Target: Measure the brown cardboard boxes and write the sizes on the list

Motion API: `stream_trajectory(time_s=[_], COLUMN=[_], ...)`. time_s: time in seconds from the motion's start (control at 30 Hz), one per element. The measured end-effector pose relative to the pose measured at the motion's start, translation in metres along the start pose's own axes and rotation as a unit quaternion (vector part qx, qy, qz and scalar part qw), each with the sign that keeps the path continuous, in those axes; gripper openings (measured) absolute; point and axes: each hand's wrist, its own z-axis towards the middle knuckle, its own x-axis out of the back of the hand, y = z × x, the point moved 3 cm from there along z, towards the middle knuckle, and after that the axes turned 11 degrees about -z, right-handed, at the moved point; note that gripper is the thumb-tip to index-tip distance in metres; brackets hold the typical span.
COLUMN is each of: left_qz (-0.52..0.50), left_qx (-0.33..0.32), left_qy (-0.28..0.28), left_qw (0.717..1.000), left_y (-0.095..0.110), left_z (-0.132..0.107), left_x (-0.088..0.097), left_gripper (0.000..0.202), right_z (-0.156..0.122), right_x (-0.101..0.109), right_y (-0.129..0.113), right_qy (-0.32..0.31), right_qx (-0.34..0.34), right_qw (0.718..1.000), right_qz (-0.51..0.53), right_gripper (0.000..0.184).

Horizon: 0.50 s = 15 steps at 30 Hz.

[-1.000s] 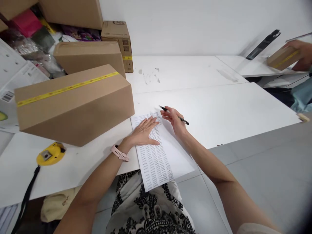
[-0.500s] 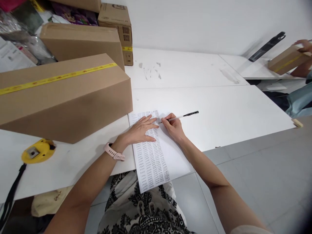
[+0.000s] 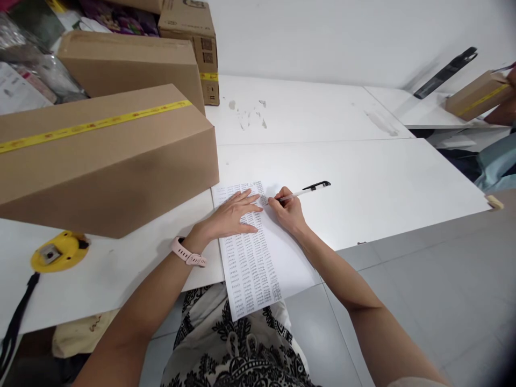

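A white sheet of paper point(image 3: 291, 263) lies on the table with its lower end hanging over the front edge. Several columns of small handwriting fill its left half. My left hand point(image 3: 234, 215) rests flat on the upper part of the sheet, fingers spread. Pinched in my right hand point(image 3: 289, 210) is a pen point(image 3: 308, 189) with a clear barrel and black cap end, which points up and to the right. Its tip is hidden by my fingers, close to the rightmost column near the top.
Large cardboard boxes point(image 3: 161, 172) with yellow tape stand left of the paper on the white table point(image 3: 346, 183). A yellow tape measure point(image 3: 64, 251) with a black strap lies at the left. Far right, another person's arm touches a smaller box point(image 3: 475, 97).
The pen has rolled or tilted slightly in my right hand, which has shifted a touch to the right. My left hand stays in place. The view has moved slightly.
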Motion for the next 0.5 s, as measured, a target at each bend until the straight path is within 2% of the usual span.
stream_trajectory(time_s=[0.5], left_qz=[-0.005], left_qx=[-0.004], left_qy=[0.007], left_qw=[1.0], left_y=[-0.0026], left_z=[0.0004], left_x=[-0.0012], left_gripper=[0.058], right_z=[-0.0011], right_x=[-0.003], right_y=[-0.0053], right_qy=[-0.026], right_qx=[0.018], right_qw=[0.999], right_qz=[-0.031], right_gripper=[0.027])
